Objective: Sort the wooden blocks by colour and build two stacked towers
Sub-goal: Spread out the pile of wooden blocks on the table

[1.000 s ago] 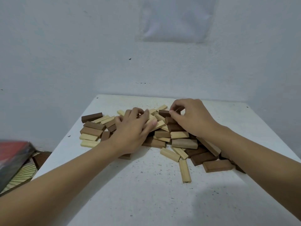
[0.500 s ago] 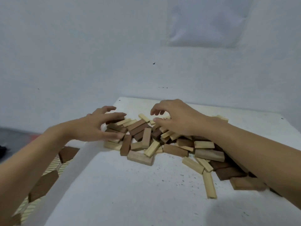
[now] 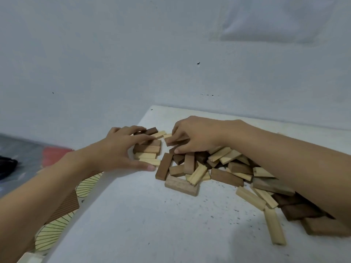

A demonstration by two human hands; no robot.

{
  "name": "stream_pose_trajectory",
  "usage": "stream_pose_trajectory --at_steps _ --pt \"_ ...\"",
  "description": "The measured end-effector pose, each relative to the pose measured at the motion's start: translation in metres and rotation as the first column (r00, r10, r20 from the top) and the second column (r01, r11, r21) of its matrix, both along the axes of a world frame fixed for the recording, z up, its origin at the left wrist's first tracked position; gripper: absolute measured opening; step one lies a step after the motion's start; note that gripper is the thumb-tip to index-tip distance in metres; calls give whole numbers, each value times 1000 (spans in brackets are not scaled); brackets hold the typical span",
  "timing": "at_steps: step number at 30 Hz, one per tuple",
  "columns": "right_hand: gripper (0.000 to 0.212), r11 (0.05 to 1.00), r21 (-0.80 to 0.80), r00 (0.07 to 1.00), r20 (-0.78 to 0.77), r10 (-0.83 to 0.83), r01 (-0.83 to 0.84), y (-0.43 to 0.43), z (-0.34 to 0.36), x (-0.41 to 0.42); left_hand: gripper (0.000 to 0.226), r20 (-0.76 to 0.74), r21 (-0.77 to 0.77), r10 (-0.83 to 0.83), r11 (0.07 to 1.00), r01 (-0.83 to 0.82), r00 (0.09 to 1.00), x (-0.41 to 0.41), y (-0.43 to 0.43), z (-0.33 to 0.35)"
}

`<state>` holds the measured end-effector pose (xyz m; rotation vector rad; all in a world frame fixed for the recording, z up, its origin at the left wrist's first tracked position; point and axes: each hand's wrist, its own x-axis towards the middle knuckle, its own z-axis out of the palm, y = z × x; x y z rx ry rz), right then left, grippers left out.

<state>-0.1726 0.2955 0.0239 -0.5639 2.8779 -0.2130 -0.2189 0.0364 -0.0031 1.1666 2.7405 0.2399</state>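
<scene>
- Table [image 3: 152, 224]: white, speckled, filling lower centre and right of frame; far edge against a grey wall [image 3: 133, 54].
- Pile [image 3: 224, 168] of light and brown blocks: loose and unsorted, spread from centre frame to the lower right edge, partly hidden under the right forearm.
- Group [image 3: 150, 149] of blocks: centre frame, just left of pile, near the table's left edge; light and brown pieces lying flat, close together.
- Left hand [image 3: 119, 149]: centre left, spread wide, fingers nearly straight and laid on top of group, thumb flat on table beside the nearest light piece; nothing clasped.
- Right hand [image 3: 197, 137]: centre, over the pile's far-left end, fingers curled down, pinching a brown block [image 3: 173, 143] between fingertips and thumb; grip partly hidden.
- Long light block [image 3: 275, 229]: lower right, at the pile's near edge, one end toward the camera.
- Mat [image 3: 57, 230] with fan pattern: lower left, below table level.
- Red item [image 3: 55, 152]: left edge, blurred, not identifiable.
- Pale sheet [image 3: 275, 21]: upper right, on wall.
</scene>
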Motion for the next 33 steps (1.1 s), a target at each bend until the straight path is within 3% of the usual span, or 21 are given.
stream_pose_trajectory --at_steps 3,6,17,24,29,33 --pt "47 998 -58 1000 10 -22 22 4 0 -1 95 -40 -16 29 999 -29 999 3 4 2" --pt "53 995 -82 998 40 -47 50 8 5 -2 100 -51 -39 10 999 -12 999 -4 3 1" --pt "72 999 34 983 182 -31 25 -1 26 -14 92 74 -14 -24 1000 26 997 -23 22 5" --pt "72 997 73 983 182 -35 22 -6 24 -18 92 18 9 24 1000 -24 1000 -20 28 3" --pt "63 999 3 982 181 -43 43 3 21 -14 92 39 49 20 999 -22 999 -16 22 4" --pt "84 998 43 978 198 -58 51 5 21 -13 91 39 54 -1 999 -1 999 -13 20 2"
